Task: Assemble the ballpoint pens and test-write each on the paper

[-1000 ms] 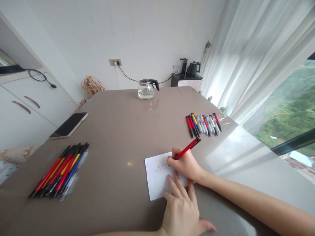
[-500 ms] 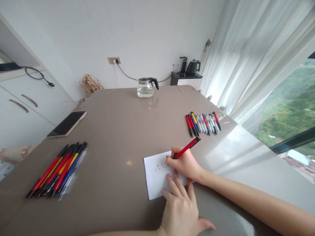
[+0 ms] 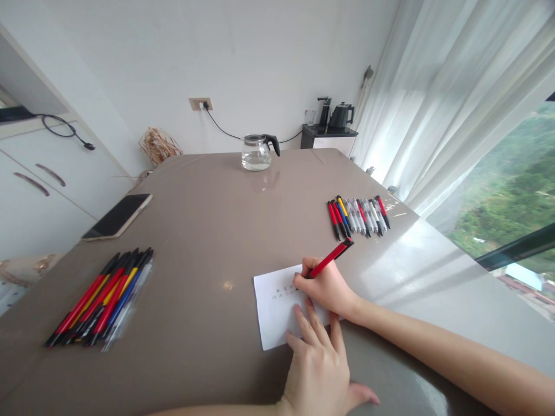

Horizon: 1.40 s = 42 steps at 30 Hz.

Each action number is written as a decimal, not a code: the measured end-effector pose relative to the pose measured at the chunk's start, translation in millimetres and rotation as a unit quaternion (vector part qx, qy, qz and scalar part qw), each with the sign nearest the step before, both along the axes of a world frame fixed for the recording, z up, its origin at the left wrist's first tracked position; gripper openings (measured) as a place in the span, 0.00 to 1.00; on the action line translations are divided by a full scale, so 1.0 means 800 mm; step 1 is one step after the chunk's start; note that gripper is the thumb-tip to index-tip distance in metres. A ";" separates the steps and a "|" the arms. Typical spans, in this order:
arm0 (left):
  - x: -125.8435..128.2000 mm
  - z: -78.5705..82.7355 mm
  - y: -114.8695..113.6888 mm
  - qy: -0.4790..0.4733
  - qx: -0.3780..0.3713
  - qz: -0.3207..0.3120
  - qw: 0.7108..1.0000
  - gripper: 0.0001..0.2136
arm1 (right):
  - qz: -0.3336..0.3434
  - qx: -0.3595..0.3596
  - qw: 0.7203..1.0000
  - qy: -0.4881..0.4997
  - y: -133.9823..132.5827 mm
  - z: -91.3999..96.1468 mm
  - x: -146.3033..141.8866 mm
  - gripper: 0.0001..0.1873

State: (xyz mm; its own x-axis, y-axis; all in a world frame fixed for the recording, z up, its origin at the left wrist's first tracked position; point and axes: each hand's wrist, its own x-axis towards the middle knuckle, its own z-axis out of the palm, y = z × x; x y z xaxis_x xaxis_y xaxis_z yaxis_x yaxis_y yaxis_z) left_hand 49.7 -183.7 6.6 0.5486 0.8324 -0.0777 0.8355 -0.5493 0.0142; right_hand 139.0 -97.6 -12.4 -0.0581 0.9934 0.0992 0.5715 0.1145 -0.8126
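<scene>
A white sheet of paper (image 3: 273, 326) lies on the brown table, with small rows of dark marks near its top. My right hand (image 3: 327, 289) is closed round a red pen (image 3: 328, 259) with black ends, its lower end against the paper and hidden behind my fingers. Spread flat, my left hand (image 3: 318, 361) rests its fingertips on the paper's lower part, just below my right hand. Beyond the right hand, a row of pens (image 3: 358, 216) lies side by side: red, blue, yellow and clear ones.
At the left lies a pile of pens (image 3: 99, 297), red, yellow, blue and clear. A phone (image 3: 118, 216) is behind it near the left edge. A glass pot (image 3: 256, 156) with clear liquid stands at the far edge. Past the table, a black kettle (image 3: 341, 115) sits on a cabinet.
The view has shifted very slightly. Both hands and the pen stay nearly in the same place on the paper.
</scene>
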 end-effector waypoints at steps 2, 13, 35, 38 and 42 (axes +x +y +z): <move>0.000 0.000 0.000 0.000 0.001 -0.001 1.000 0.43 | -0.004 -0.001 1.000 0.004 0.000 0.000 0.000 0.09; 0.000 -0.003 -0.001 -0.003 -0.001 0.003 1.000 0.43 | 0.003 0.006 1.000 -0.004 0.000 -0.002 0.002 0.09; -0.001 -0.003 -0.003 0.005 0.012 -0.002 1.000 0.43 | 0.003 0.001 1.000 -0.006 -0.001 -0.001 0.001 0.09; -0.001 -0.003 -0.003 0.007 0.015 0.000 1.000 0.43 | 0.002 0.002 1.000 0.003 0.000 -0.002 0.002 0.09; 0.000 -0.002 -0.002 0.010 0.014 0.002 1.000 0.43 | 0.001 0.000 1.000 0.004 0.000 -0.002 0.002 0.09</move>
State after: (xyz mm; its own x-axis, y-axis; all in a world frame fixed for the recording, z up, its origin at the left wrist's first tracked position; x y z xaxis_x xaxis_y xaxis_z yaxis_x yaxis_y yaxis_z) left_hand 49.7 -185.5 5.0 0.5438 0.8367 -0.0658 0.8377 -0.5458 -0.0178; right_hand 140.4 -97.5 -14.3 -0.0597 0.9932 0.1003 0.5643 0.1165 -0.8173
